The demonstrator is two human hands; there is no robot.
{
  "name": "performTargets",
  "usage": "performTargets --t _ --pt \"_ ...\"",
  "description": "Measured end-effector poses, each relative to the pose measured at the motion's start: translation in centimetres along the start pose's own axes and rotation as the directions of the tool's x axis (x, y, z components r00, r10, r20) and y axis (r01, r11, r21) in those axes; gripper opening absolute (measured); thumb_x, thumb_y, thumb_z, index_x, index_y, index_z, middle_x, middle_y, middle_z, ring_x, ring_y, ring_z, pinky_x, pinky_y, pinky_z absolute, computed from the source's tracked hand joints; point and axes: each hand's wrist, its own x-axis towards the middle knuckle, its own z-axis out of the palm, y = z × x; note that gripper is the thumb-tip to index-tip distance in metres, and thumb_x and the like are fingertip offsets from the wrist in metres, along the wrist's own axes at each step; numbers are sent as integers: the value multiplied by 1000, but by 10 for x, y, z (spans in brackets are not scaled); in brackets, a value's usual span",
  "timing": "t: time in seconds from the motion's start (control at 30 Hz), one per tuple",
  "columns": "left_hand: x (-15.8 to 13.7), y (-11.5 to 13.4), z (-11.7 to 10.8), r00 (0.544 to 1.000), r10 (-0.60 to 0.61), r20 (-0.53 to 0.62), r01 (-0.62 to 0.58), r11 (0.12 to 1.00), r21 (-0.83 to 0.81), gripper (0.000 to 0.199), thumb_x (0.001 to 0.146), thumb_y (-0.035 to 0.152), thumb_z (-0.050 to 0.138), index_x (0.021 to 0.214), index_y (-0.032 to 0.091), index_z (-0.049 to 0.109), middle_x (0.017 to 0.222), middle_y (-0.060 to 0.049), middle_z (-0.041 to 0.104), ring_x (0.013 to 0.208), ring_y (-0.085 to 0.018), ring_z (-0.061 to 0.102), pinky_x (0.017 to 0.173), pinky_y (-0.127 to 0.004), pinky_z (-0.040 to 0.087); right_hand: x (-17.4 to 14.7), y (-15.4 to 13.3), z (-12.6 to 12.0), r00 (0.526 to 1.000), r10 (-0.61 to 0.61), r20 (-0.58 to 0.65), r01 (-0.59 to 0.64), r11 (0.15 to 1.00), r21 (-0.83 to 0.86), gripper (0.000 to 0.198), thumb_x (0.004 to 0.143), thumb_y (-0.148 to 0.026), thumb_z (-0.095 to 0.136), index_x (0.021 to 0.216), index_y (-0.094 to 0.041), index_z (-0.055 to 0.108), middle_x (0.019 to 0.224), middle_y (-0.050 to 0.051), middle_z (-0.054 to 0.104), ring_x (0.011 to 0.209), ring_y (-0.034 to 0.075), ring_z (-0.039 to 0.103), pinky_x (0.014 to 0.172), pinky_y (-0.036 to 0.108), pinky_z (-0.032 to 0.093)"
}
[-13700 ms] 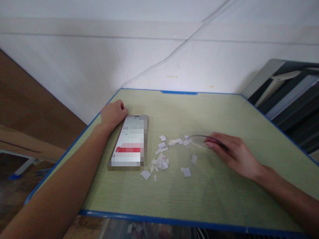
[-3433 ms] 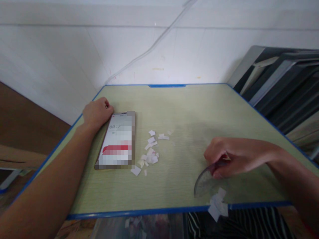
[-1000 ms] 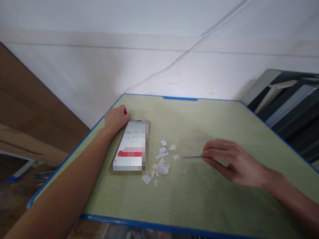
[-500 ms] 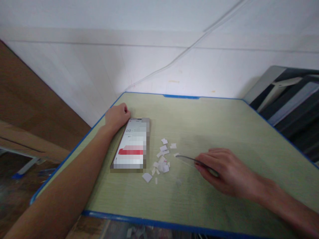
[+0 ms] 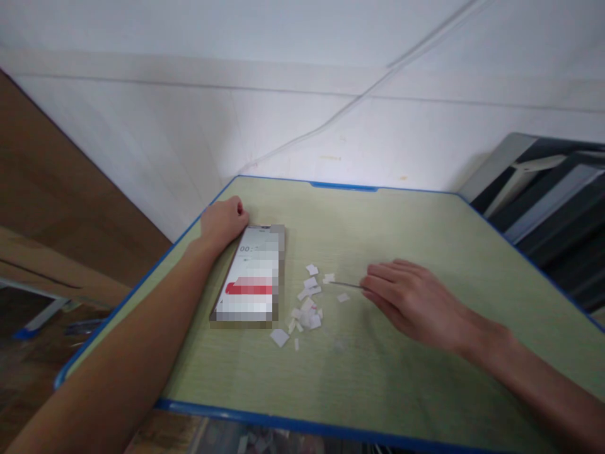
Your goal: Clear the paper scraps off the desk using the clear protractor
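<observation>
My right hand [image 5: 406,299] is closed in a pinch on a pair of thin dark tweezers [image 5: 345,285], which point left. Their tip is at a small white paper scrap [image 5: 329,277]; whether it grips the scrap I cannot tell. Another scrap [image 5: 343,297] lies just below the tweezers. Several more paper scraps [image 5: 309,314] are loosely heaped between the tweezers and a phone [image 5: 250,271] with a lit timer screen, partly pixelated. My left hand [image 5: 225,217] rests as a fist by the phone's upper left corner, with nothing seen in it.
The light green table [image 5: 378,227] has a blue rim and stands against a white wall [image 5: 293,113] with a cable [image 5: 340,113]. Dark panels or folders [image 5: 562,195] lean at the right. Brown wooden furniture [image 5: 70,176] stands at the left.
My right hand has moved slightly up and left with the tweezers, whose tip has gone from one scrap up to another. That first scrap now lies a little further right. My left hand stays put.
</observation>
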Motion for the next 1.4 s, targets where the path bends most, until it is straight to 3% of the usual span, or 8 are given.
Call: performTargets --t 0.2,0.37,0.53,0.67,0.83,1.03,1.17,1.4 --pt "1 0 1 1000 1 0 -1 1000 6 35 84 31 38 105 21 64 102 -12 71 95 -28 63 73 -34 46 5 4 -2 998 -1 -64 -1 1000 -24 27 94 -12 41 72 -18 56 68 3 57 61 17 49 64 31 32" --pt "0 0 0 1000 -3 6 3 1000 -7 35 84 30 39 105 20 65 102 -13 70 94 -29 64 73 -34 46 2 8 -8 994 -95 53 92 994 52 31 93 -10 39 67 -19 52 67 2 54 62 16 47 68 31 32" --pt "0 1 -1 1000 -1 5 1 1000 5 34 84 30 40 104 19 64 101 -13 70 95 -29 64 74 -34 46 1 7 -5 991 -123 -57 125 992 21 31 95 -10 39 72 -16 58 68 3 55 63 17 47 67 32 31" --pt "0 1 0 1000 -5 -2 5 1000 5 33 84 30 40 104 19 64 101 -13 70 95 -29 64 74 -34 46 6 1 4 992 -119 -47 118 993 -23 31 94 -5 40 73 -16 60 71 3 58 64 16 48 68 31 31" --pt "-1 1 0 1000 -2 -8 2 1000 2 32 84 29 41 103 19 64 101 -13 71 94 -29 64 73 -34 46 7 0 3 987 -146 -66 150 987 56 28 92 -6 42 72 -16 60 74 5 59 69 17 50 71 32 32" --pt "-1 2 -1 1000 -2 -8 2 1000 2 32 84 29 40 104 19 64 102 -13 71 95 -28 64 73 -33 46 7 -1 4 988 -136 -72 136 991 -16 28 91 -2 42 77 -16 62 76 5 60 70 17 49 72 31 31" --pt "0 1 0 1000 -11 -5 11 1000 -6 32 84 29 41 103 20 64 101 -12 71 95 -28 64 73 -33 46 5 -1 0 984 -172 -53 174 984 35 27 89 -4 43 73 -16 60 78 5 60 74 18 50 74 33 32" --pt "0 1 -1 1000 -6 -7 7 1000 10 32 84 30 40 103 20 64 102 -12 71 95 -28 64 73 -33 46 6 1 3 993 -108 -52 105 992 -70 27 91 -2 45 79 -17 63 87 7 62 80 19 52 76 33 33"
